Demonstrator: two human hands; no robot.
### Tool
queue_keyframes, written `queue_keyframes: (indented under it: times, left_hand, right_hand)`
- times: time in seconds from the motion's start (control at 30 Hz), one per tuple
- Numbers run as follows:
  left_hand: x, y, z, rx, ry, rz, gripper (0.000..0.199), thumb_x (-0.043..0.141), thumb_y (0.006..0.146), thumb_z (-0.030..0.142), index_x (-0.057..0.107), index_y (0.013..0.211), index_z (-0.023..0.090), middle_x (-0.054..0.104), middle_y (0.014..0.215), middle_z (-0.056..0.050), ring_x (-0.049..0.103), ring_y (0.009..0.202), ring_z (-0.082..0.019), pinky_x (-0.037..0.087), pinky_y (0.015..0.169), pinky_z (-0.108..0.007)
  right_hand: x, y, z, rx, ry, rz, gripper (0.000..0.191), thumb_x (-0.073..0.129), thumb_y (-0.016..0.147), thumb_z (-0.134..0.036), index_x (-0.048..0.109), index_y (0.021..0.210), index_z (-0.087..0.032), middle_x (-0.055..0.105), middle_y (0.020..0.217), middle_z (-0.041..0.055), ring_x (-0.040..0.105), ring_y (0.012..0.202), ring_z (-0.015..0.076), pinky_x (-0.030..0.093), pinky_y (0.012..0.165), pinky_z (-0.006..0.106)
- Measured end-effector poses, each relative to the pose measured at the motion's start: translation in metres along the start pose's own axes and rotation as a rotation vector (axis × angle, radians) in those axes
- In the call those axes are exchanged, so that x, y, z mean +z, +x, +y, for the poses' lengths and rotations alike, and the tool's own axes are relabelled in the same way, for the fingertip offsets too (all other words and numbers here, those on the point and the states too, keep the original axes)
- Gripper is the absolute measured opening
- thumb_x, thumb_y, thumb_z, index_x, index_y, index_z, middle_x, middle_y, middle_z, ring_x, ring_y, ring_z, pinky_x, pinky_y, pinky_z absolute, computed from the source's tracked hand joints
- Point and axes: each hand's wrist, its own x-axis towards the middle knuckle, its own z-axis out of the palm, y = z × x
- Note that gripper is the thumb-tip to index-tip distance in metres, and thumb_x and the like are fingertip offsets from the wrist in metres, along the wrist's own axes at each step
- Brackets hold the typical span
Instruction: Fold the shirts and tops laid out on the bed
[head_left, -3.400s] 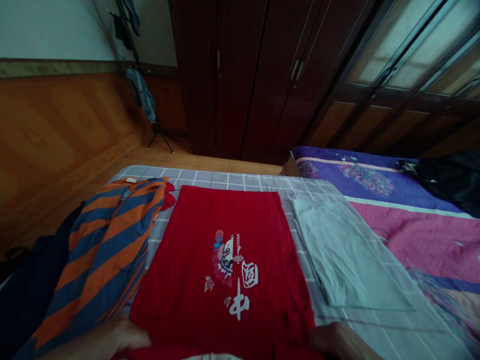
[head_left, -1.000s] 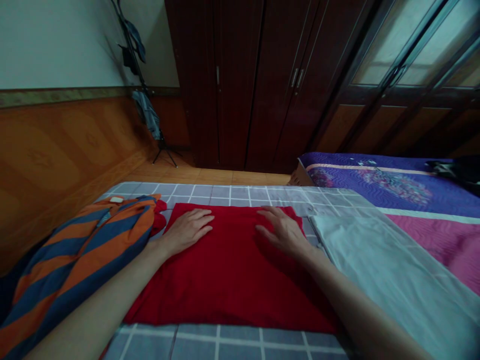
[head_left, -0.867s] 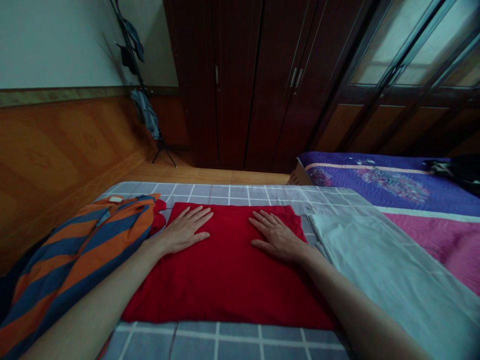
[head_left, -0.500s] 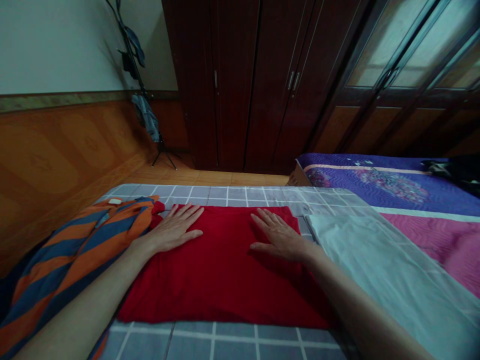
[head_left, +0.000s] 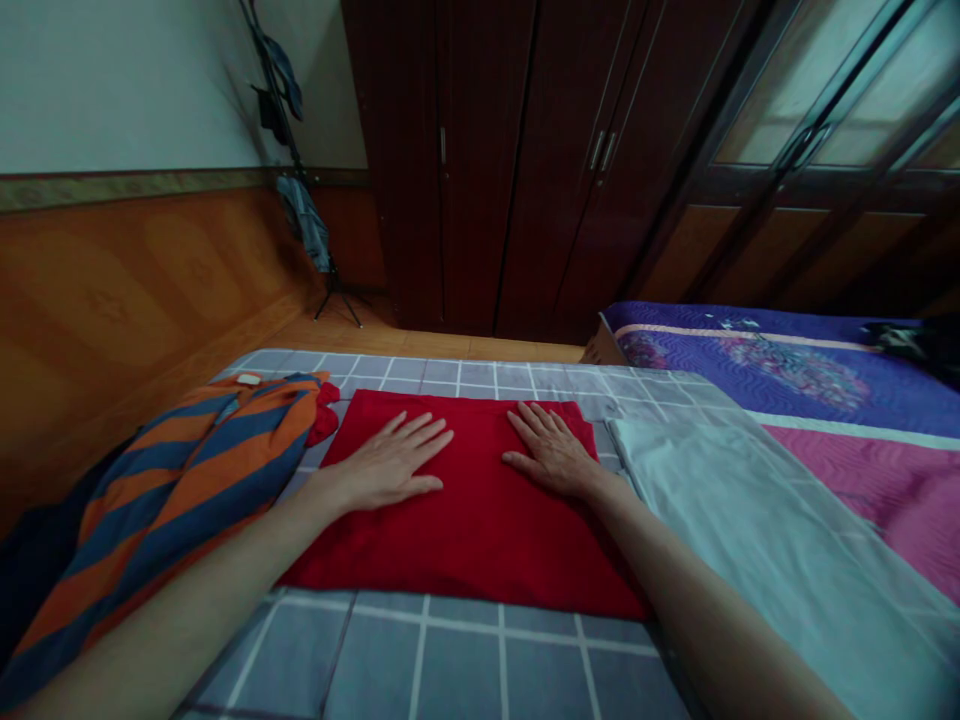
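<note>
A red folded garment point(head_left: 465, 530), its exact kind not showing, lies flat on the grey-blue checked bedsheet point(head_left: 450, 650). My left hand point(head_left: 390, 462) rests on its upper left part, palm down with fingers spread. On the upper right part lies my right hand point(head_left: 551, 450), also flat and open. Neither hand grips the cloth. Left of the red cloth is an orange and blue striped garment point(head_left: 202, 470), with a bit of red fabric point(head_left: 324, 412) at its far end. To the right a pale mint-coloured cloth point(head_left: 720, 510) is spread out.
A second bed with a purple and pink cover point(head_left: 720, 370) adjoins on the right. Beyond the bed's far edge stand a dark wooden wardrobe point(head_left: 480, 180) and a coat stand point(head_left: 300, 180) with hats and clothing. A dark cloth point(head_left: 45, 530) lies at the far left.
My left hand has slid right, from the red garment's left edge toward its middle. The right hand stays on the right part. The view has shifted slightly.
</note>
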Motion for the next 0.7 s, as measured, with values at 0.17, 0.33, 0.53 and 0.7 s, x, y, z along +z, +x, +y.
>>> queue_keyframes:
  times: [0.17,0.33,0.53,0.7]
  left_hand:
    - [0.003,-0.025,0.035,0.021,-0.067,-0.067,0.071,0.031,0.091,0.063,0.012,0.149,0.027,0.01,0.156,-0.006,0.005,0.143,-0.026,0.008,0.115,-0.047]
    - [0.017,-0.063,0.038,0.018,-0.077,-0.038,0.069,0.035,0.09,0.063,0.014,0.148,0.032,0.01,0.156,-0.005,0.006,0.143,-0.026,0.009,0.114,-0.049]
    - [0.032,-0.069,0.037,-0.028,-0.091,0.146,0.068,0.037,0.09,0.061,0.02,0.148,0.028,0.02,0.155,-0.005,0.013,0.143,-0.024,0.008,0.115,-0.047]
    - [0.032,-0.07,0.033,-0.048,-0.066,0.199,0.075,0.04,0.088,0.062,0.024,0.147,0.02,0.021,0.154,-0.009,0.016,0.142,-0.024,0.011,0.116,-0.046]
  right_hand:
    - [0.001,0.001,0.0,-0.01,-0.018,0.006,0.08,0.022,0.089,-0.07,0.026,0.147,-0.015,0.018,0.154,0.0142,0.014,0.141,0.0297,0.017,0.113,0.048]
    - [0.003,0.001,0.0,-0.02,-0.014,0.015,0.08,0.025,0.089,-0.068,0.028,0.147,-0.014,0.019,0.153,0.0153,0.015,0.141,0.0306,0.019,0.112,0.049]
    - [-0.005,0.004,-0.002,-0.002,-0.052,-0.032,0.074,0.033,0.09,-0.062,0.028,0.146,-0.014,0.021,0.153,0.0154,0.017,0.141,0.0302,0.02,0.111,0.05]
    - [-0.022,-0.004,-0.054,0.04,-0.063,-0.004,0.069,0.045,0.089,-0.053,0.037,0.142,-0.01,0.025,0.15,0.0202,0.02,0.138,0.0369,0.022,0.109,0.053]
